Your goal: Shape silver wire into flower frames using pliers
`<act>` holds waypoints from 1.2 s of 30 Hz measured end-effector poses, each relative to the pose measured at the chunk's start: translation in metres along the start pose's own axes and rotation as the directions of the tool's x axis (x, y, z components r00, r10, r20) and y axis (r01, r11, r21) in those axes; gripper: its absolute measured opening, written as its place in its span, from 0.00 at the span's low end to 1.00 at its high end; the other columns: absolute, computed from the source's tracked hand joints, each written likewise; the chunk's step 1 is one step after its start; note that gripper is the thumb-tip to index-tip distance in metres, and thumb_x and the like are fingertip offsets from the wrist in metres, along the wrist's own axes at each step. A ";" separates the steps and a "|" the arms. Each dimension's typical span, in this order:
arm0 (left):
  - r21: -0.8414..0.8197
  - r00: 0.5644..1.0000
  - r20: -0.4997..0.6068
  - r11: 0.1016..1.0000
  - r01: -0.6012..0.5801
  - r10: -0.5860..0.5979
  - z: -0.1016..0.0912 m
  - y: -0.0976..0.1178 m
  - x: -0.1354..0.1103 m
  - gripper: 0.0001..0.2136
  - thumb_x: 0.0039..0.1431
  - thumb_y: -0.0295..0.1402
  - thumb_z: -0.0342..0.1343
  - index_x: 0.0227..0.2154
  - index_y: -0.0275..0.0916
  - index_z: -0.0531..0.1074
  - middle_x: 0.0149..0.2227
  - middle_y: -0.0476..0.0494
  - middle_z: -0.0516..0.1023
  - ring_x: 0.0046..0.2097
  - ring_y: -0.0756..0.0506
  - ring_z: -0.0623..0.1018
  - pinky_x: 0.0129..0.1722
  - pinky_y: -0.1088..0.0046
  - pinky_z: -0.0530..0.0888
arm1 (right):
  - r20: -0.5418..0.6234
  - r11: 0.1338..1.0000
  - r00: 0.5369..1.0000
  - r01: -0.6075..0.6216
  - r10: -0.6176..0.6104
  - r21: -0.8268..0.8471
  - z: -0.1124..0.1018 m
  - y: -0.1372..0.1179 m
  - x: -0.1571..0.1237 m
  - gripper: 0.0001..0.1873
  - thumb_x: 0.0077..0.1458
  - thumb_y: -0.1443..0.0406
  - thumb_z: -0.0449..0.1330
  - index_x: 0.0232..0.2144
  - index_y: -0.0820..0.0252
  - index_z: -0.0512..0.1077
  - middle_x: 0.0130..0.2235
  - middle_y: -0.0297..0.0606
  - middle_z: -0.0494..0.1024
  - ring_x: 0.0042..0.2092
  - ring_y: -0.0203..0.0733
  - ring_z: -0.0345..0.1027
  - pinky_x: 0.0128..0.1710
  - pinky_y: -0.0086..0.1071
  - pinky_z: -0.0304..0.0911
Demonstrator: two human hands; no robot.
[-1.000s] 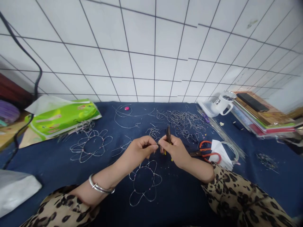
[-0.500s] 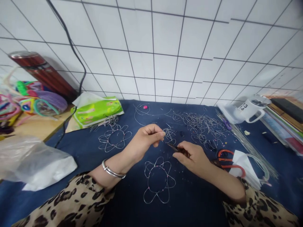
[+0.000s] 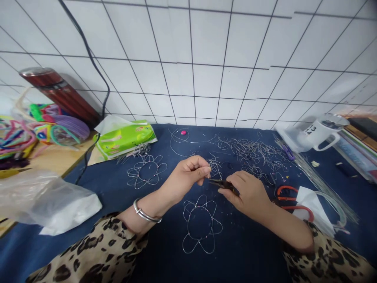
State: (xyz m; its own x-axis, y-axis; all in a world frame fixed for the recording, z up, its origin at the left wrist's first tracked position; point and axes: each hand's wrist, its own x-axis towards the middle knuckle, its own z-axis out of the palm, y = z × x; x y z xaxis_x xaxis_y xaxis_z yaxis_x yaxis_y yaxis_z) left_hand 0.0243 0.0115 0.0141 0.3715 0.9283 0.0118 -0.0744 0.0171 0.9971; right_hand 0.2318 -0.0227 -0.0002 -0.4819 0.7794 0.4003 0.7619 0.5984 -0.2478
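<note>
My left hand is closed in a pinch over the middle of the table, on a tiny piece that looks like wire; most of it is hidden by the fingers. My right hand grips dark-jawed pliers, whose tips point left and reach close to the left fingertips. Whether the jaws bite on the piece I cannot tell. Below the hands lies a flower-shaped wire frame with small pink beads around its inner ring. A second wire flower lies to the left of my left forearm.
Tangled wire pieces spread at the back right, near a white mug. Orange-handled scissors lie by my right forearm. On the left are a green tissue pack, a plastic bag and a red thermos.
My right hand has brought the pliers' tips nearer to my left fingertips. The view has shifted slightly, so everything sits a little farther right.
</note>
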 end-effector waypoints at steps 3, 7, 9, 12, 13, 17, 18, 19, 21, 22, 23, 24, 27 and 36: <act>0.024 1.000 0.006 1.000 -0.011 0.010 0.001 -0.001 -0.001 0.06 0.56 0.32 0.55 0.28 0.36 0.67 0.26 0.50 0.70 0.23 0.55 0.65 0.25 0.77 0.63 | -0.002 1.000 1.000 -0.012 0.012 -0.006 0.002 0.000 -0.001 0.17 0.56 0.53 0.53 0.28 0.61 0.67 0.27 0.38 0.70 0.32 0.38 0.61 0.35 0.33 0.55; 0.026 1.000 0.009 1.000 -0.005 0.005 0.002 -0.004 0.000 0.06 0.56 0.33 0.55 0.28 0.36 0.67 0.26 0.50 0.70 0.23 0.55 0.65 0.25 0.77 0.64 | -0.014 1.000 1.000 -0.014 0.014 -0.003 0.003 0.001 -0.001 0.17 0.56 0.53 0.52 0.27 0.60 0.67 0.27 0.39 0.70 0.32 0.39 0.61 0.35 0.33 0.55; 0.025 1.000 0.006 1.000 -0.009 0.008 0.002 -0.005 0.000 0.06 0.56 0.33 0.54 0.28 0.36 0.67 0.26 0.50 0.70 0.23 0.55 0.66 0.25 0.77 0.64 | -0.016 1.000 1.000 -0.017 0.017 -0.006 0.003 0.001 -0.002 0.16 0.57 0.54 0.52 0.28 0.61 0.68 0.27 0.39 0.70 0.32 0.39 0.61 0.35 0.33 0.55; 0.019 1.000 0.005 1.000 -0.014 0.014 0.003 -0.007 0.001 0.06 0.56 0.34 0.54 0.29 0.36 0.66 0.26 0.50 0.70 0.23 0.55 0.66 0.25 0.77 0.63 | -0.018 1.000 1.000 -0.014 0.014 -0.019 0.005 0.002 -0.002 0.16 0.57 0.54 0.52 0.27 0.61 0.67 0.27 0.38 0.70 0.32 0.39 0.60 0.35 0.33 0.55; 0.023 1.000 0.001 1.000 -0.017 0.017 0.003 -0.008 0.001 0.06 0.56 0.34 0.54 0.29 0.36 0.66 0.26 0.50 0.70 0.23 0.55 0.65 0.25 0.77 0.63 | -0.016 1.000 1.000 -0.008 0.008 -0.028 0.006 0.003 -0.002 0.17 0.57 0.54 0.52 0.27 0.61 0.67 0.27 0.38 0.69 0.31 0.38 0.60 0.34 0.33 0.54; 0.065 1.000 -0.014 0.998 -0.023 0.023 0.004 -0.009 0.000 0.07 0.56 0.35 0.54 0.29 0.36 0.66 0.26 0.50 0.70 0.23 0.55 0.65 0.25 0.77 0.64 | -0.002 0.997 1.000 0.020 -0.020 -0.076 0.007 0.003 -0.003 0.18 0.58 0.54 0.50 0.26 0.60 0.68 0.26 0.39 0.69 0.31 0.38 0.59 0.34 0.33 0.54; 0.080 1.000 -0.016 0.997 -0.021 0.022 0.004 -0.009 0.000 0.07 0.56 0.35 0.54 0.28 0.36 0.66 0.25 0.51 0.69 0.23 0.55 0.65 0.25 0.77 0.63 | 0.006 0.995 1.000 0.026 -0.026 -0.092 0.007 0.003 -0.003 0.18 0.58 0.54 0.50 0.26 0.60 0.68 0.26 0.39 0.69 0.31 0.39 0.58 0.34 0.33 0.53; 0.096 1.000 -0.019 0.995 -0.019 0.021 0.005 -0.010 -0.001 0.07 0.56 0.35 0.54 0.28 0.36 0.66 0.25 0.51 0.69 0.23 0.55 0.65 0.24 0.77 0.63 | 0.014 0.994 0.999 0.031 -0.030 -0.109 0.007 0.003 -0.003 0.18 0.58 0.54 0.50 0.26 0.60 0.68 0.27 0.39 0.68 0.32 0.39 0.58 0.35 0.33 0.53; 0.130 1.000 -0.027 0.991 -0.013 0.017 0.005 -0.009 -0.001 0.07 0.56 0.35 0.54 0.28 0.36 0.66 0.24 0.51 0.69 0.22 0.55 0.64 0.24 0.78 0.63 | 0.034 0.989 0.999 0.041 -0.036 -0.144 0.006 0.003 -0.002 0.18 0.58 0.54 0.50 0.27 0.60 0.68 0.27 0.39 0.68 0.32 0.39 0.57 0.35 0.33 0.53; 0.147 0.999 -0.033 0.989 -0.009 0.014 0.005 -0.009 -0.001 0.07 0.56 0.35 0.54 0.28 0.36 0.66 0.24 0.51 0.69 0.22 0.56 0.64 0.23 0.78 0.62 | 0.041 0.986 0.998 0.047 -0.041 -0.161 0.005 0.003 -0.002 0.18 0.58 0.54 0.49 0.27 0.60 0.68 0.27 0.39 0.68 0.32 0.39 0.57 0.35 0.33 0.53; 0.162 0.999 -0.040 0.987 -0.004 0.011 0.005 -0.010 -0.001 0.07 0.56 0.35 0.54 0.28 0.36 0.66 0.24 0.51 0.69 0.21 0.56 0.64 0.23 0.78 0.62 | 0.045 0.983 0.998 0.053 -0.046 -0.178 0.005 0.003 -0.002 0.18 0.58 0.54 0.49 0.27 0.60 0.68 0.27 0.39 0.68 0.32 0.39 0.57 0.34 0.33 0.52; 0.177 0.999 -0.049 0.984 0.001 0.008 0.005 -0.010 -0.001 0.07 0.56 0.34 0.54 0.27 0.36 0.66 0.24 0.51 0.69 0.21 0.56 0.64 0.22 0.78 0.62 | 0.045 0.979 0.998 0.060 -0.052 -0.195 0.004 0.003 -0.002 0.18 0.58 0.54 0.49 0.27 0.60 0.68 0.27 0.39 0.68 0.32 0.39 0.57 0.34 0.34 0.52; 0.219 0.996 -0.083 0.976 0.012 0.007 0.005 -0.012 -0.001 0.07 0.56 0.34 0.54 0.27 0.37 0.66 0.23 0.51 0.69 0.20 0.56 0.64 0.22 0.78 0.62 | 0.030 0.969 0.997 0.070 -0.065 -0.237 0.004 0.003 -0.001 0.17 0.58 0.55 0.49 0.27 0.60 0.68 0.27 0.40 0.68 0.32 0.40 0.57 0.34 0.35 0.51; 0.238 0.987 -0.154 0.971 -0.012 0.050 0.005 -0.012 0.001 0.08 0.57 0.35 0.53 0.26 0.37 0.66 0.22 0.51 0.70 0.21 0.55 0.66 0.23 0.78 0.63 | 0.407 0.803 0.889 -0.396 0.212 0.446 0.005 0.001 0.000 0.20 0.57 0.50 0.49 0.26 0.58 0.67 0.24 0.33 0.70 0.26 0.34 0.64 0.26 0.28 0.56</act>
State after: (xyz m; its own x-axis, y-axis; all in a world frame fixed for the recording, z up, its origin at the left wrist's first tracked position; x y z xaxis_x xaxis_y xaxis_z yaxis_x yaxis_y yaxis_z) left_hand 0.0301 0.0101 0.0025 0.2207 0.9740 0.0502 0.1432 -0.0832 0.9862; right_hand 0.2306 -0.0207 -0.0047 -0.4427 0.8949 -0.0554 0.6093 0.2549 -0.7508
